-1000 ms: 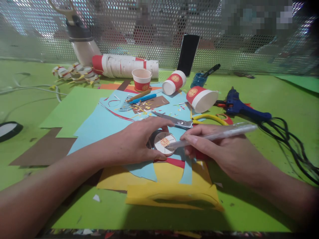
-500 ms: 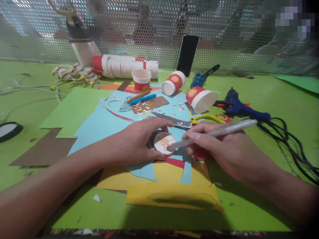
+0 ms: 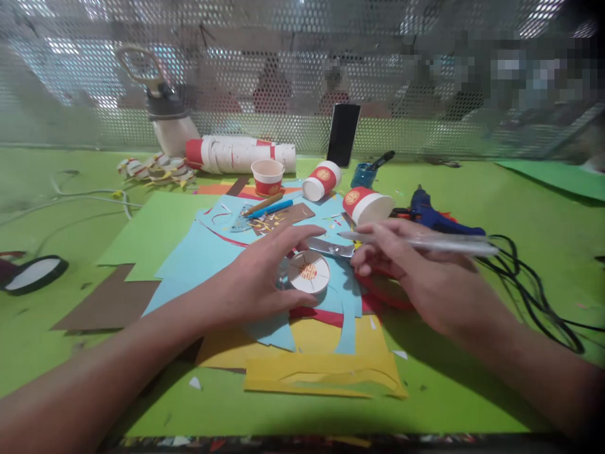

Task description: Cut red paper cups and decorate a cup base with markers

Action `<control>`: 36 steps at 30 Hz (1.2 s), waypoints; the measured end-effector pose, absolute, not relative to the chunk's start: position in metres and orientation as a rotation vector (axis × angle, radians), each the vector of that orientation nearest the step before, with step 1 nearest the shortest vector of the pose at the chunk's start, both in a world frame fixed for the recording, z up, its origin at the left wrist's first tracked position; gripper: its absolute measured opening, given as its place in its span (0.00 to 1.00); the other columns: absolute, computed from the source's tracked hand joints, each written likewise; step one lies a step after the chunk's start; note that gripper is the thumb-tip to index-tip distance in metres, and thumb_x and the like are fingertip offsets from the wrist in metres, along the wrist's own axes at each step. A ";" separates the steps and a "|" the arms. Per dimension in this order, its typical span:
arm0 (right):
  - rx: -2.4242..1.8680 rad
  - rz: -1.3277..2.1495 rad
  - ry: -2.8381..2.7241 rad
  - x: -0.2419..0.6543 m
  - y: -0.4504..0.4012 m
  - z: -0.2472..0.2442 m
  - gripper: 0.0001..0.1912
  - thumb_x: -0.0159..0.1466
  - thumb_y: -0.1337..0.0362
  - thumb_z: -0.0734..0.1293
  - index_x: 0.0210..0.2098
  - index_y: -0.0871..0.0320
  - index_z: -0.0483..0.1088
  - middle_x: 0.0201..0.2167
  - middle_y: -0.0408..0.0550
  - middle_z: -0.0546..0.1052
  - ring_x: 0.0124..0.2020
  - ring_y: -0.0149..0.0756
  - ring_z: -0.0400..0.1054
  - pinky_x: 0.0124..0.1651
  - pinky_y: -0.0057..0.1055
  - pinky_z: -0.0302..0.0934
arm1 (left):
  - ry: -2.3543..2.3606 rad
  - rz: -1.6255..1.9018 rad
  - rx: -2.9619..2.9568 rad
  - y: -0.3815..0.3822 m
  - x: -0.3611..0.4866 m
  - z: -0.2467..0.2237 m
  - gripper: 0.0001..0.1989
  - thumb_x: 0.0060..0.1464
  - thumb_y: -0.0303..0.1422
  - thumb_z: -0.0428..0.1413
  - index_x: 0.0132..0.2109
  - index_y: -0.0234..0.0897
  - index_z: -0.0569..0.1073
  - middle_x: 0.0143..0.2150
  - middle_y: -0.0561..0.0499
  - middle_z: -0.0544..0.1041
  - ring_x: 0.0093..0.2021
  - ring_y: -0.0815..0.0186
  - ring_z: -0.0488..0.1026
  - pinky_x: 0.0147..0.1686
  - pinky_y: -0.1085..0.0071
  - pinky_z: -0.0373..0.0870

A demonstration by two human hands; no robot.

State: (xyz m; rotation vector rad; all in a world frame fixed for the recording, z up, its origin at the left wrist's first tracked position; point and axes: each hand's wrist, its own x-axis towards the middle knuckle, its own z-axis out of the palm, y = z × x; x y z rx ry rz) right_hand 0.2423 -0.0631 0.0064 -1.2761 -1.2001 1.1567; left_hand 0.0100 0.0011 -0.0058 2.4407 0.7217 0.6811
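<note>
My left hand (image 3: 259, 268) curves around a small round white paper disc (image 3: 320, 270), thumb along its near edge and fingers at its far side. The disc bears an orange-red printed emblem and short dark lines running toward its rim. A clear, shiny edge shows between disc and palm; I cannot make out what it is. In my right hand (image 3: 416, 265), a translucent pen (image 3: 449, 243) is gripped, its tip pointing left and clear of the disc. Scissors (image 3: 333, 247) lie behind the disc, their handles mostly hidden by my right hand.
Blue paper (image 3: 189, 277) and yellow paper (image 3: 326, 375) lie underneath. Behind are a paper cup (image 3: 268, 178), two tipped cups, stacked cups (image 3: 246, 156), a blue craft knife (image 3: 271, 209), a phone (image 3: 343, 135) and a bottle (image 3: 170, 126). A blue glue gun (image 3: 437, 217) with black cable lies right.
My right hand has lifted the pen tip off the disc, up and to the right. My left hand stays around the disc. The camera view has shifted slightly.
</note>
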 end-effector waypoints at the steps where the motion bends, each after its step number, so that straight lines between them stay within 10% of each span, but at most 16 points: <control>1: -1.305 1.138 -1.236 0.243 -0.063 0.005 0.15 0.64 0.49 0.68 0.45 0.50 0.74 0.34 0.43 0.79 0.36 0.34 0.74 0.39 0.29 0.70 | 0.710 0.708 2.427 0.000 0.011 -0.005 0.36 0.52 0.37 0.64 0.65 0.45 0.58 0.62 0.42 0.66 0.56 0.55 0.69 0.55 0.58 0.69; 24: -1.138 1.333 -1.351 0.229 -0.065 -0.002 0.13 0.62 0.54 0.70 0.36 0.59 0.75 0.27 0.43 0.76 0.23 0.26 0.69 0.25 0.22 0.62 | 0.584 1.287 2.678 -0.014 0.025 -0.014 0.40 0.54 0.31 0.63 0.68 0.42 0.52 0.61 0.39 0.66 0.58 0.55 0.64 0.58 0.52 0.66; 36: -1.006 1.501 -1.166 0.233 -0.053 -0.003 0.17 0.54 0.54 0.76 0.32 0.60 0.71 0.22 0.43 0.76 0.19 0.28 0.69 0.22 0.25 0.66 | 0.503 1.268 2.508 -0.013 0.021 -0.012 0.38 0.55 0.29 0.62 0.68 0.45 0.53 0.58 0.44 0.71 0.52 0.60 0.70 0.45 0.64 0.72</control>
